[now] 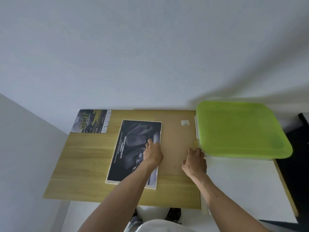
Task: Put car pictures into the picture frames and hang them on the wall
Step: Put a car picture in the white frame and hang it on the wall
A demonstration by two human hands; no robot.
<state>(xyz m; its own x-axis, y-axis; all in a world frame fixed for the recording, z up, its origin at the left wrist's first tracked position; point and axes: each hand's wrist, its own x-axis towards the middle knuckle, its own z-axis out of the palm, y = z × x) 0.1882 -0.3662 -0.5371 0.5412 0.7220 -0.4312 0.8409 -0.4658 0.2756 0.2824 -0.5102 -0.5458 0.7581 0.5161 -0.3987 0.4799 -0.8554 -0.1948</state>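
Observation:
A dark car picture (132,148) with white lettering lies in a white-edged picture frame (109,179) on the wooden table (83,164). My left hand (153,152) rests on the picture's right side with its fingers laid out flat. Beside it lies a brown backing board (175,139) with a small white label. My right hand (194,162) grips the board's right edge, fingers curled over it. A second car picture (92,121), showing a landscape scene, lies at the table's far left corner.
A white storage box with a lime-green lid (240,129) stands on the table's right side, touching the board's edge. The white wall (150,56) rises directly behind the table. A dark object (299,148) stands at the far right.

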